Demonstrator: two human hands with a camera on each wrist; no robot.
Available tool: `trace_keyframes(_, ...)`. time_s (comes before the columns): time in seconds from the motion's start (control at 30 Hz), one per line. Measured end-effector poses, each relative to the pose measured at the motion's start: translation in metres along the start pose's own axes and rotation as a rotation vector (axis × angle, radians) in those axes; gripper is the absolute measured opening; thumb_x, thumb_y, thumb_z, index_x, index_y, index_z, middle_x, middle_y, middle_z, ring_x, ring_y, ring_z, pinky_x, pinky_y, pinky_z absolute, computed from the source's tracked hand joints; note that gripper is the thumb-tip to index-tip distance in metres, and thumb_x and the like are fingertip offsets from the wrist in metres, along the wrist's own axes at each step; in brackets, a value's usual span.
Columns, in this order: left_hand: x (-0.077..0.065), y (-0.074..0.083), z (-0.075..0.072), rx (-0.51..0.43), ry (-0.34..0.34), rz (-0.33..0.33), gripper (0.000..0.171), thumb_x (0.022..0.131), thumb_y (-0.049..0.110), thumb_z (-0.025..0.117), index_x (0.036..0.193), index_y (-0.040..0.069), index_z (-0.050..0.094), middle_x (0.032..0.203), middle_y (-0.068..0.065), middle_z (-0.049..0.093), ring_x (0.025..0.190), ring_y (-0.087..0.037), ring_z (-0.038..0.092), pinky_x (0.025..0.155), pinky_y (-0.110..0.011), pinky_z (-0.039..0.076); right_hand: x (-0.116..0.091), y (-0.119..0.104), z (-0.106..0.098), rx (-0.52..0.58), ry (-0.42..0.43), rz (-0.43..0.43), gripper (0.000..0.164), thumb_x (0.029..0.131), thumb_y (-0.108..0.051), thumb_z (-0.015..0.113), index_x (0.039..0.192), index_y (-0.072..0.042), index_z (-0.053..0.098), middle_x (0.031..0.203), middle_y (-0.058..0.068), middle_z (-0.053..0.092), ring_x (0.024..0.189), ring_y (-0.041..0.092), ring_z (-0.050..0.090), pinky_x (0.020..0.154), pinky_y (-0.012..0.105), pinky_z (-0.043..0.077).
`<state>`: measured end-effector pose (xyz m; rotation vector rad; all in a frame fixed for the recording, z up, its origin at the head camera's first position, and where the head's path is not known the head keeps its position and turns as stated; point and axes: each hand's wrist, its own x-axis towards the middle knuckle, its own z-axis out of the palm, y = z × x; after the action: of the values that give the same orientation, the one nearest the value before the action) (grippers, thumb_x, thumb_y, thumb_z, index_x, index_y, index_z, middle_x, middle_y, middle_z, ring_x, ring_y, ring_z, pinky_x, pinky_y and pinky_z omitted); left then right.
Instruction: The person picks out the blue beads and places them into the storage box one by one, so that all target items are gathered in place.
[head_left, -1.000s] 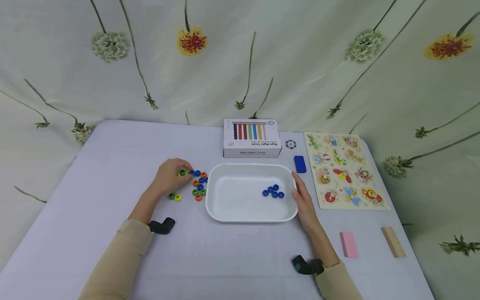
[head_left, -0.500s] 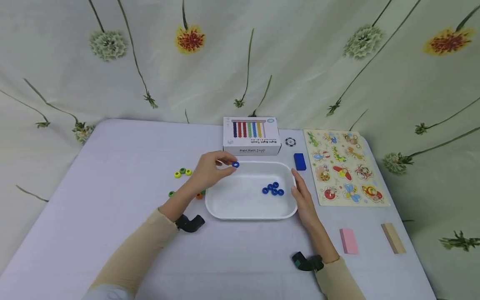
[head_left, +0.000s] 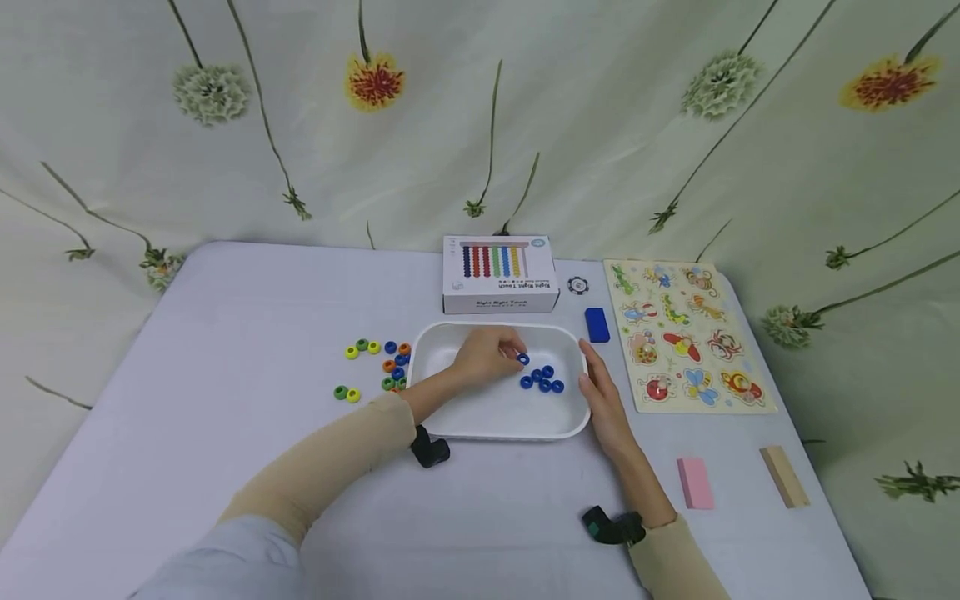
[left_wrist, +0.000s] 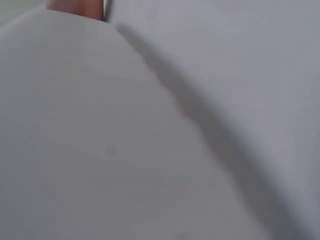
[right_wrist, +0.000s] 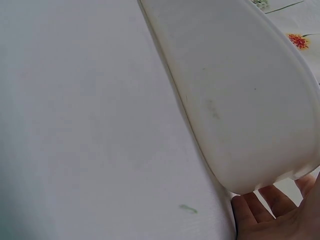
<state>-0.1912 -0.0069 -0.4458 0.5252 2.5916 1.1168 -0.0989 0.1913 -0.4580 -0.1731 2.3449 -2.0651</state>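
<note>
A white tray (head_left: pixel 480 425) stands in the middle of the table. Inside it, toward the right end, lies a small cluster of blue beads (head_left: pixel 545 385). My left hand (head_left: pixel 486 357) reaches over the tray and pinches one more blue bead (head_left: pixel 523 359) just beside that cluster. At the tray's right end, my right hand (head_left: pixel 611 408) holds the side, thumb near the rim. The right wrist view shows its fingers (right_wrist: pixel 275 200) against the outer wall. The left wrist view is mostly tray wall (left_wrist: pixel 100 125), and the pinched bead is out of sight there.
Loose yellow, green, orange and blue beads (head_left: pixel 373 347) lie left of the tray. Behind it stands a printed box (head_left: pixel 500 287), with a round chip (head_left: pixel 578 285) and a blue block (head_left: pixel 597 325) nearby. To the right are a puzzle board (head_left: pixel 686 333), a pink block (head_left: pixel 696 483) and a wooden block (head_left: pixel 784 477).
My left hand has gone from the loose beads at left, over the tray's rim, to the beads inside, carrying a blue bead. My right hand has stayed at the tray's right end.
</note>
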Motion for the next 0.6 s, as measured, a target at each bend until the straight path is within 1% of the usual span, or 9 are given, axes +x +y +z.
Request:
trace_keyframes(0.1, 0.0, -0.006, 0.009, 0.03, -0.015, -0.008, 0.016, 0.071, 0.018, 0.072, 0.086, 0.018, 0.066, 0.071, 0.006, 0.057, 0.067, -0.009, 0.052, 0.061, -0.022, 0.042, 0.0, 0.0, 0.001, -0.007, -0.004, -0.006, 0.048, 0.095, -0.012, 0.031, 0.142, -0.016, 0.02, 0.147, 0.002, 0.019, 0.135, 0.022, 0.016, 0.105, 0.042, 0.021)
trace_keyframes(0.2, 0.0, -0.008, 0.017, 0.068, -0.015, 0.011, 0.018, 0.071, 0.017, 0.07, 0.088, 0.017, 0.067, 0.069, 0.007, 0.057, 0.065, -0.008, 0.052, 0.058, -0.021, 0.041, 0.0, 0.0, 0.0, -0.007, -0.002, -0.018, 0.048, 0.095, -0.011, 0.031, 0.142, -0.014, 0.02, 0.147, 0.003, 0.019, 0.135, 0.025, 0.016, 0.104, 0.044, 0.022)
trace_keyframes(0.27, 0.0, -0.007, 0.02, 0.081, -0.026, 0.028, 0.022, 0.071, 0.015, 0.069, 0.093, 0.016, 0.067, 0.069, 0.008, 0.056, 0.065, -0.007, 0.052, 0.059, -0.021, 0.041, 0.0, 0.0, 0.0, -0.003, -0.01, -0.025, 0.048, 0.095, -0.011, 0.03, 0.142, -0.014, 0.019, 0.147, 0.004, 0.019, 0.135, 0.026, 0.016, 0.104, 0.045, 0.022)
trace_keyframes(0.33, -0.001, -0.004, 0.02, 0.094, -0.06, 0.051, 0.029, 0.072, 0.015, 0.069, 0.101, 0.014, 0.066, 0.07, 0.008, 0.057, 0.066, -0.007, 0.051, 0.062, -0.021, 0.041, 0.0, 0.001, 0.0, 0.002, -0.007, -0.029, 0.048, 0.095, -0.01, 0.031, 0.142, -0.013, 0.019, 0.147, 0.005, 0.019, 0.135, 0.027, 0.016, 0.104, 0.045, 0.022)
trace_keyframes(0.47, -0.009, 0.005, 0.014, 0.16, -0.147, 0.095, 0.049, 0.073, 0.018, 0.068, 0.12, 0.012, 0.056, 0.079, 0.005, 0.057, 0.069, -0.009, 0.049, 0.064, -0.022, 0.04, 0.0, 0.002, 0.0, 0.008, -0.006, -0.038, 0.048, 0.094, -0.009, 0.03, 0.141, -0.013, 0.02, 0.147, 0.005, 0.019, 0.135, 0.026, 0.016, 0.103, 0.047, 0.022)
trace_keyframes(0.53, -0.017, 0.008, 0.006, 0.198, -0.16, 0.103, 0.056, 0.074, 0.021, 0.068, 0.126, 0.013, 0.05, 0.084, 0.003, 0.056, 0.069, -0.009, 0.048, 0.062, -0.022, 0.04, 0.0, 0.002, 0.0, 0.009, -0.004, -0.036, 0.048, 0.094, -0.009, 0.03, 0.141, -0.014, 0.02, 0.147, 0.004, 0.019, 0.135, 0.024, 0.015, 0.104, 0.046, 0.02)
trace_keyframes(0.6, -0.028, 0.011, -0.004, 0.201, -0.146, 0.107, 0.058, 0.075, 0.023, 0.067, 0.128, 0.016, 0.048, 0.09, 0.001, 0.056, 0.071, -0.008, 0.049, 0.063, -0.021, 0.04, 0.0, 0.002, 0.0, 0.004, -0.008, -0.03, 0.048, 0.094, -0.01, 0.03, 0.141, -0.015, 0.02, 0.147, 0.002, 0.019, 0.136, 0.021, 0.014, 0.106, 0.044, 0.018)
